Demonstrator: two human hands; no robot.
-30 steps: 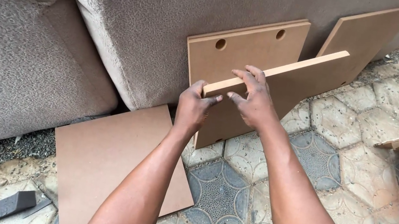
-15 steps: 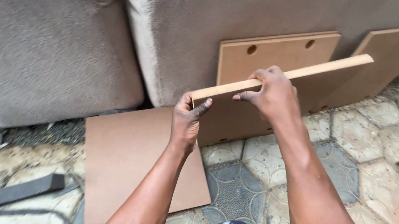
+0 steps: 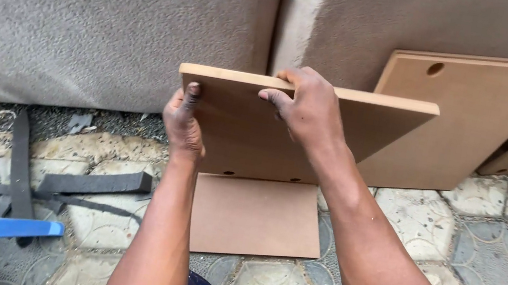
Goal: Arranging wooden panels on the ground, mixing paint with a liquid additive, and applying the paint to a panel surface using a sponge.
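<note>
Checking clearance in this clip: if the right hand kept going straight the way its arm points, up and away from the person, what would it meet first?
Probably the grey sofa. The right hand grips the top edge of the wooden board, and the upholstery fills the view just beyond; how far back it sits is unclear.

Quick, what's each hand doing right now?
Left hand: closed on the left edge of the brown board.
Right hand: closed over the same board's top edge.
</note>
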